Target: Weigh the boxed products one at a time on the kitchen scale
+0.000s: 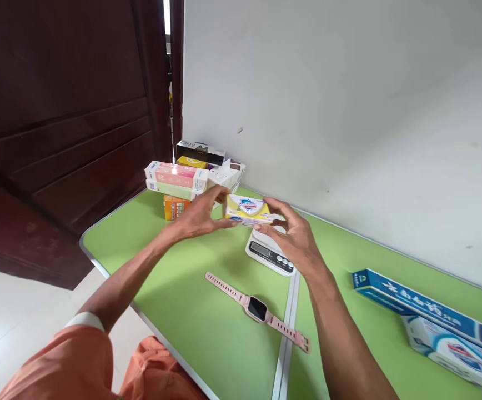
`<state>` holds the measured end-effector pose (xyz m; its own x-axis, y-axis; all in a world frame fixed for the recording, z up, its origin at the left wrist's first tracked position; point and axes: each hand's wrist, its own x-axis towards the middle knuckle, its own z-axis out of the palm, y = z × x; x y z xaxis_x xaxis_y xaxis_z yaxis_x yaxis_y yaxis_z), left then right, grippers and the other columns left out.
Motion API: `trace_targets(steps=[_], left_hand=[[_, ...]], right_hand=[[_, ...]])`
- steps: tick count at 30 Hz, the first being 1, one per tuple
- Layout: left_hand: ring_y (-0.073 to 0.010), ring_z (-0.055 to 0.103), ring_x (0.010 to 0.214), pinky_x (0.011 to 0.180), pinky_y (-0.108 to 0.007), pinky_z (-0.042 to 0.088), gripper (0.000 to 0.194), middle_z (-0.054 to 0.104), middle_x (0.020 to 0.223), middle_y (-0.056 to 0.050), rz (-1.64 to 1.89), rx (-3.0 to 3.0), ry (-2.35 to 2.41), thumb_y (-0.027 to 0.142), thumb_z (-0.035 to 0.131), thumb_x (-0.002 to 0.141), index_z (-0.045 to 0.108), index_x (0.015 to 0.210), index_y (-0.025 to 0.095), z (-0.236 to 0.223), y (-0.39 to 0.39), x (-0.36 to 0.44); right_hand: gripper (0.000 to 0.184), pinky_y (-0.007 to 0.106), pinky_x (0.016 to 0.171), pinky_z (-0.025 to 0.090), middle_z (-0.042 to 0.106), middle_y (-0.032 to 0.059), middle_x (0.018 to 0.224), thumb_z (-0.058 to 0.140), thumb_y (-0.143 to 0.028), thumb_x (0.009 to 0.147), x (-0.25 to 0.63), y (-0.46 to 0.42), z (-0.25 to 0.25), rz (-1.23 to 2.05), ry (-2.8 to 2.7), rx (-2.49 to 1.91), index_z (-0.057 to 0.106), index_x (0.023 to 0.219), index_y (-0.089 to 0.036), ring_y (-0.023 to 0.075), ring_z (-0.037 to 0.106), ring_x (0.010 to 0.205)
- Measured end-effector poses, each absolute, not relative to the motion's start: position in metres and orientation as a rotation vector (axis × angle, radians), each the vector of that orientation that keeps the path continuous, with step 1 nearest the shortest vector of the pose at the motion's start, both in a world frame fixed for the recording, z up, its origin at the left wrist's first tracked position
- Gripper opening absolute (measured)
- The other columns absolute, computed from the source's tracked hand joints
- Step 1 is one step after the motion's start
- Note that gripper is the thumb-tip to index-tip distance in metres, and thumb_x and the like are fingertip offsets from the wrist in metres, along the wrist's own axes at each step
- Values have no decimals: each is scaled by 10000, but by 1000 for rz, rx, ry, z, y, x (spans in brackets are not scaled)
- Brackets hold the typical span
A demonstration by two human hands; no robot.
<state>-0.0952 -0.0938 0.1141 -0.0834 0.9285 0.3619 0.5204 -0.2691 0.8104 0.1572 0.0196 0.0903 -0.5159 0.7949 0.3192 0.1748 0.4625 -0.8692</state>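
Observation:
A yellow and white soap box (247, 208) is held level above the table between both hands. My left hand (201, 215) grips its left end, thumb below and fingers on top. At the right end, my right hand (291, 230) pinches it the same way. Just behind and below the box sits a white digital kitchen scale (266, 256), partly hidden by the box and my right hand. A smartwatch (257, 309) with a pink strap lies flat and unbuckled on the table in front of the scale.
Several stacked boxes, including a pink one (176, 175) and an orange one (175, 207), stand at the back left. A blue toothpaste box (424, 305) and a white-blue soap box (457, 350) lie at the right. The green folding table (224, 350) meets a white wall (328, 100).

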Motion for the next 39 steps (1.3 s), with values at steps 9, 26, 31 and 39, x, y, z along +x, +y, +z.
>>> trace_targets(steps=[9,26,31,39], left_hand=[[-412,756,1315,1213,-605,579,829,822,1336,-135,1168,1288,1926,605,1040,616,748,1311,259,76,-223,-203],[-444,637,1536,1350,-629,452,974,683,1630,-185,971,1326,2300,660,766,770,596,1611,200,19,-203,-258],[-486,691,1392,1229,-712,525,935,677,1548,-271,1126,1448,2618,683,696,858,592,1593,114,15,-213,-224],[-333,761,1171,997,-529,659,422,780,1281,-173,1458,2267,2141,428,725,1050,687,1397,191,21,-183,-77]], right_hand=[[683,462,947,702,807,125,1398,989,-330,777,14,-65,23,1427,-2089,-624,759,1414,-242,305,788,1183],[626,540,1184,596,693,185,1548,851,-269,965,-50,-76,11,987,-2399,-795,587,1528,-198,369,681,1415],[850,491,1156,625,685,201,1586,864,-257,960,-14,-74,12,1140,-2334,-695,434,1689,-180,354,699,1416],[620,478,1027,718,755,173,1460,738,-221,1065,122,-65,-7,982,-2032,-722,537,1651,-213,283,796,1228]])
